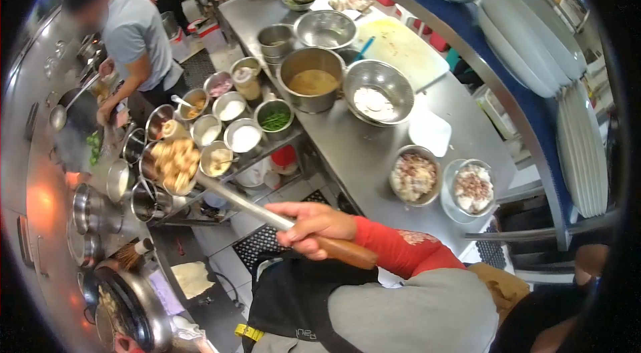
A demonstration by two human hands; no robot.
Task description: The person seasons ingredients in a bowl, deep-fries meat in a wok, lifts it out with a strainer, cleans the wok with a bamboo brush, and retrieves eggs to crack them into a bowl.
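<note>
Below the deep, round steel pot (319, 103) of brown liquid, bare steel tabletop (347, 156) leaves a hand room to pass. Right of the pot, a round perforated steel colander (395, 79) blocks the way. Just below-left of it, a round steel container (274, 131) of green pieces crowds in; farther below-left, a long metal handle (246, 203) with a brown wooden grip slants across.

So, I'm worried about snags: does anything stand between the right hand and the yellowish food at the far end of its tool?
Nothing visible does: the right hand grips the wooden handle, and the metal shaft runs uncovered to the yellowish food.
</note>
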